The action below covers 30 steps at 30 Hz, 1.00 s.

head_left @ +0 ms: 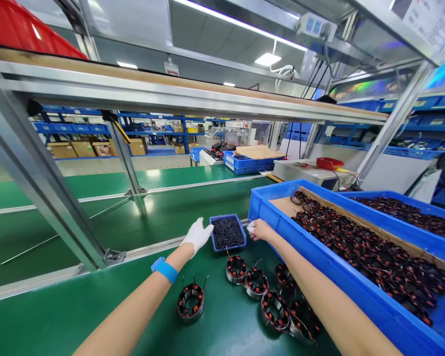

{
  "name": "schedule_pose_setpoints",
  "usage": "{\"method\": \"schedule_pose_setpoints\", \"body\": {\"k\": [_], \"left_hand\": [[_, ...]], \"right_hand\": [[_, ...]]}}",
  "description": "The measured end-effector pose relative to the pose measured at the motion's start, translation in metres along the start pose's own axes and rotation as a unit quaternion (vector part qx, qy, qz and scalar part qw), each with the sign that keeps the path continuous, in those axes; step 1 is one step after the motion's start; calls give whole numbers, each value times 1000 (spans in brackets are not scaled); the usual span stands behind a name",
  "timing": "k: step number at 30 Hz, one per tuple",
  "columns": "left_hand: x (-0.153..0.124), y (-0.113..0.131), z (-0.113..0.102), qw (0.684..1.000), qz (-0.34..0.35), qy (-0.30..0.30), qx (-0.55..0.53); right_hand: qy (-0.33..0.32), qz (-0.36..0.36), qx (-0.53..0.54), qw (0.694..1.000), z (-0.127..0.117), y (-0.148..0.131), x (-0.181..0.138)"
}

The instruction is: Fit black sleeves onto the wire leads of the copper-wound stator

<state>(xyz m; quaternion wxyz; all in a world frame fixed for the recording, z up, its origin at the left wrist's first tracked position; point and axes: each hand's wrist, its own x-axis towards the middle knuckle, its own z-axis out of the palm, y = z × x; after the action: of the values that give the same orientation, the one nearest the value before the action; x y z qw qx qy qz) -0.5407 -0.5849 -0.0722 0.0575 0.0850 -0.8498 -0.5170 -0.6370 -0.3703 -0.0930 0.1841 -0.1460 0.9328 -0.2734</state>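
A small blue tray (228,248) full of short black tube-like pieces (228,231) sits on the green bench between my hands. My left hand (197,236), in a white glove, is at the tray's left edge, thumb and fingers apart; whether it touches the rim is unclear. Just right of the tray is my right hand (260,230), its fingers bent together and white covering on the fingertips; anything between them is hidden. Several ring-shaped wire-wound stators (256,283) stand on the bench below the tray, some partly behind my right forearm. A separate stator (191,302) stands nearer my left forearm.
A large blue bin (304,240) on the right holds many wound parts, with a second blue bin (411,198) beyond it. A metal frame post (55,163) rises at left, carrying a shelf beam (193,96) across the view. A red bin (330,163) sits on equipment behind.
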Motion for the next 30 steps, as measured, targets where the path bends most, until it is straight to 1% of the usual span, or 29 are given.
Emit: {"method": "schedule_pose_setpoints", "body": {"k": [1, 2, 3, 5, 7, 9, 12, 15, 19, 23, 27, 30], "left_hand": [[-7, 5, 1, 998, 43, 15, 34], [-14, 11, 3, 994, 90, 17, 66], [-22, 18, 7, 986, 135, 7, 92], [-36, 30, 19, 967, 212, -36, 139], [-46, 38, 32, 946, 260, -76, 178], [-51, 40, 42, 931, 282, -97, 210], [-53, 37, 47, 920, 289, -105, 243], [-52, 31, 45, 919, 276, -102, 263], [-52, 27, 37, 923, 258, -94, 269], [-52, 22, 24, 930, 246, -84, 259], [-52, 19, 13, 941, 222, -73, 247], [-54, 19, 12, 945, 211, -74, 237]], "right_hand": [[0, 7, -29, 1000, -3, 4, -1], [-5, 12, -59, 998, -5, 7, -2], [-13, 12, -89, 996, -7, 10, -3], [-34, 6, -138, 990, -7, 14, -6], [-53, -8, -174, 983, -5, 17, -8], [-66, -22, -199, 978, -2, 19, -9], [-79, -43, -223, 971, 2, 23, -11], [-90, -60, -243, 964, 3, 25, -13], [-119, -74, -254, 957, 3, 23, -19], [-149, -79, -248, 954, 6, 18, -26], [-133, -91, -254, 954, 10, 14, -29], [-126, -96, -249, 956, 13, 13, -29]]}}
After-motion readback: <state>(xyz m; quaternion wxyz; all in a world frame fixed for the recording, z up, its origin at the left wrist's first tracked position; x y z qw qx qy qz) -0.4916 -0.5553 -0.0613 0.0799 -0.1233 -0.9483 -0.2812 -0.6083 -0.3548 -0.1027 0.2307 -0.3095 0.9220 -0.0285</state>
